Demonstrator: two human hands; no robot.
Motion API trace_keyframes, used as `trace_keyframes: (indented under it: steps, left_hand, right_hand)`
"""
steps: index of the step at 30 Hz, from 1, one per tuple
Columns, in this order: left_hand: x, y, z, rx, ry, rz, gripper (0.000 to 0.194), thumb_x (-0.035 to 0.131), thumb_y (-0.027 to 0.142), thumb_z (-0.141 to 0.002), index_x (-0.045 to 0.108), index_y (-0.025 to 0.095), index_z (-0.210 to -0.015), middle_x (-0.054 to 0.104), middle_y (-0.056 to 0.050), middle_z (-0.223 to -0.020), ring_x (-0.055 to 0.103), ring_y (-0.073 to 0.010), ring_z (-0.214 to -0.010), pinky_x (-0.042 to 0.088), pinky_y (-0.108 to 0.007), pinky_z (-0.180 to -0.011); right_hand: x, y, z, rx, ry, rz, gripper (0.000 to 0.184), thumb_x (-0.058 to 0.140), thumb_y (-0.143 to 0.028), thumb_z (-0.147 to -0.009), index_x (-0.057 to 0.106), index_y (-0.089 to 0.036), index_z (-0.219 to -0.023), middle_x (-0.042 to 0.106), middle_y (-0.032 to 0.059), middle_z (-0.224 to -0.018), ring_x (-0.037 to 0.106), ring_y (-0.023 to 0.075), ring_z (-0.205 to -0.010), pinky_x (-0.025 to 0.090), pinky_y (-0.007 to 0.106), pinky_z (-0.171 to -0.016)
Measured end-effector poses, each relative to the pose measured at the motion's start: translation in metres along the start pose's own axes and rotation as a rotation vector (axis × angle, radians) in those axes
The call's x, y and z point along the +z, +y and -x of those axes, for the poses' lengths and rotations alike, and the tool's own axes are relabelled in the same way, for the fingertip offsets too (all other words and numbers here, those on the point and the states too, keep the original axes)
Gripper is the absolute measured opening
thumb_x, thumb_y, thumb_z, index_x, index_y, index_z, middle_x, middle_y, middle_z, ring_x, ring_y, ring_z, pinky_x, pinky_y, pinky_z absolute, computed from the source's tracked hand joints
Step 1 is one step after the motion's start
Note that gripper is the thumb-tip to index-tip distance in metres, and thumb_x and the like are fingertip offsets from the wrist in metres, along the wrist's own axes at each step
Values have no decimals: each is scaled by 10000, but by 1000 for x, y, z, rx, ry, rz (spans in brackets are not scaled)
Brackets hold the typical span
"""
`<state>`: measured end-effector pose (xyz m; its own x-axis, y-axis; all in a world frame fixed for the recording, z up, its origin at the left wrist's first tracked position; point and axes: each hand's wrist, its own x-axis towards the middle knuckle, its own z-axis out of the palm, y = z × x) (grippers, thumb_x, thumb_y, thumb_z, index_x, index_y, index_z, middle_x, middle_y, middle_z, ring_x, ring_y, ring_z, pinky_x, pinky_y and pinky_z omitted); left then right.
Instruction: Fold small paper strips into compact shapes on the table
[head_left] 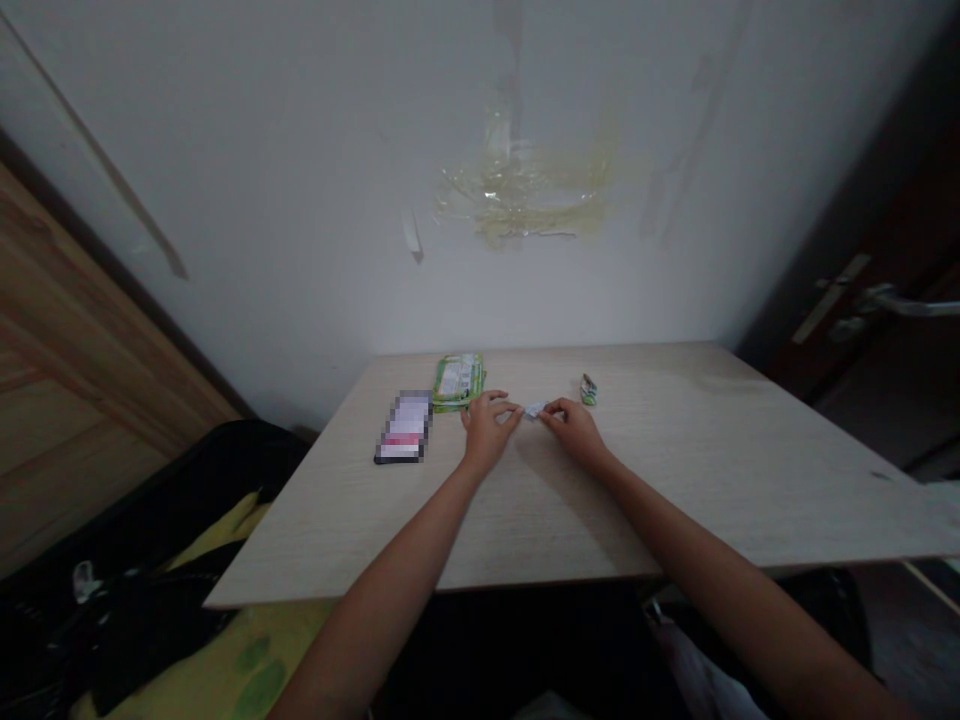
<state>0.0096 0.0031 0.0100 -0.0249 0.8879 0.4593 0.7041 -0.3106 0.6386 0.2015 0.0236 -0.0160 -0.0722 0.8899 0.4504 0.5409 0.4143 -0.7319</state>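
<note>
Between my two hands, at the middle of the table, is a small whitish folded piece [534,410] that looks like paper or a wrapper; its exact kind is too small to make out. My left hand [487,428] pinches its left end between thumb and finger. The right end is pinched by my right hand [574,425]. Just behind my left hand lies a stack of green and white packets [459,382]. A small folded green piece [589,390] stands on the table beyond my right hand.
A phone [405,428] with a lit, blurred screen lies at the left of the pale wooden table [675,480]. Behind the table rises a white wall [300,200] with peeling tape [525,200]. A door handle [900,300] shows at the right.
</note>
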Motion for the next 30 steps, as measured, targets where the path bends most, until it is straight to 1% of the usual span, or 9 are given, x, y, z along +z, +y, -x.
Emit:
trace_keyframes:
  steps: [2, 4, 6, 8, 12, 16, 20, 25, 30]
  left_hand:
    - [0, 2, 1, 23, -32, 10, 105, 692, 356, -859, 774, 290, -864, 651, -23, -1224, 532, -232, -1220, 259, -510, -1141]
    - [1, 3, 1, 33, -59, 9, 94, 702, 353, -852, 772, 290, -853, 650, -21, -1232, 526, -234, -1235, 233, -529, -1154]
    - [3, 4, 2, 26, -86, 5, 88, 706, 353, -847, 770, 293, -852, 647, -19, -1243, 524, -239, -1242, 212, -550, -1161]
    - [5, 4, 2, 12, -108, 3, 95, 702, 360, -848, 769, 293, -847, 643, -17, -1255, 522, -244, -1247, 195, -568, -1164]
    - [9, 2, 1, -11, -108, 7, 125, 685, 368, -864, 776, 284, -869, 649, -37, -1255, 525, -244, -1247, 191, -580, -1163]
    - [10, -2, -1, 14, -136, 20, 103, 726, 341, -827, 785, 269, -872, 657, -50, -1256, 538, -246, -1236, 265, -536, -1147]
    - [12, -5, -4, 24, -165, 30, 95, 714, 313, -829, 791, 257, -831, 667, -53, -1257, 556, -242, -1225, 330, -486, -1121]
    - [12, -6, -6, 28, -176, 41, 126, 683, 335, -851, 787, 264, -856, 666, -55, -1269, 552, -242, -1239, 348, -481, -1115]
    - [13, -7, -5, 19, -162, 46, 119, 738, 347, -811, 781, 261, -882, 660, -69, -1255, 554, -238, -1240, 349, -467, -1120]
  right_hand:
    - [3, 2, -1, 58, 23, -119, 217, 666, -398, -801, 662, -191, -867, 710, 69, -906, 644, 214, -864, 496, 380, -861]
    - [4, 5, -3, 118, 36, -254, 258, 694, -416, -751, 635, -191, -861, 703, 68, -895, 655, 214, -851, 513, 378, -844]
    - [5, 7, -5, 162, 15, -375, 291, 718, -414, -706, 609, -194, -862, 695, 66, -879, 663, 213, -832, 526, 366, -808]
    - [4, 9, -6, 177, -8, -429, 306, 729, -399, -678, 594, -198, -865, 686, 59, -865, 662, 208, -813, 528, 355, -783]
    - [2, 8, -5, 116, -33, -371, 249, 702, -351, -684, 593, -201, -850, 671, 36, -846, 646, 199, -820, 515, 353, -799]
    - [2, 5, -3, 1, -25, -236, 143, 659, -288, -727, 618, -200, -833, 677, 31, -852, 627, 199, -857, 486, 365, -851]
    - [3, 2, -1, -48, -30, -137, 88, 639, -261, -767, 637, -195, -827, 691, 44, -867, 624, 205, -872, 466, 378, -877]
    - [1, -4, 1, -49, -44, -152, 119, 646, -270, -783, 647, -198, -878, 708, 51, -907, 646, 204, -891, 482, 372, -877]
    - [0, -8, 3, -46, -81, -228, 155, 653, -314, -795, 629, -204, -903, 707, 45, -923, 663, 200, -925, 500, 363, -885]
